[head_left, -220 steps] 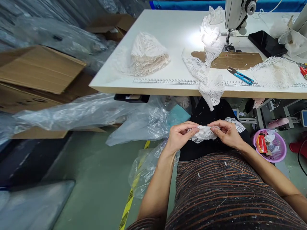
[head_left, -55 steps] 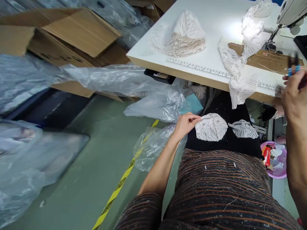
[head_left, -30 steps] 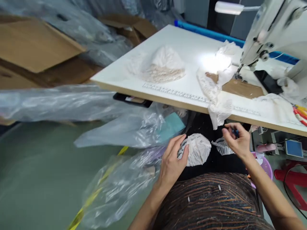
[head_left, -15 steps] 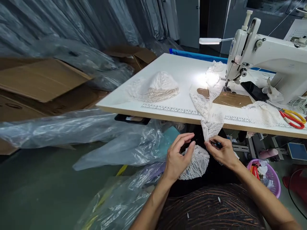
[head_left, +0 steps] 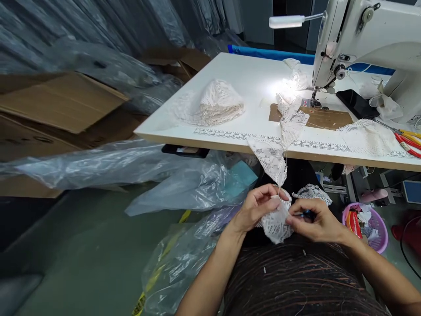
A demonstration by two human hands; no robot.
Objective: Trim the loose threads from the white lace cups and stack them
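My left hand [head_left: 261,208] pinches the upper edge of a white lace piece [head_left: 276,226] over my lap. At that piece's right edge, the fingertips of my right hand [head_left: 314,219] are closed on the lace. A small dark object [head_left: 307,214], mostly hidden, sits within the right hand. Just above the hands, a strip of white lace [head_left: 271,160] hangs off the table edge, with a thin thread by its lower end. The strip runs up toward the sewing machine [head_left: 348,48]. More lace [head_left: 312,193] lies on my lap behind the right hand.
A stack of lace pieces [head_left: 220,105] rests on the white table [head_left: 171,127]. Right of the needle are a black phone-like object [head_left: 357,104], loose lace [head_left: 368,136] and red-yellow scissors [head_left: 408,142]. Below stands a pink basket [head_left: 383,235]. Plastic sheeting [head_left: 184,184] and cardboard boxes [head_left: 59,98] fill the left.
My left hand has moved right and closed on the lace; before, it was open and held nothing. The right hand has come down slightly from the hanging strip's end. The view has shifted.
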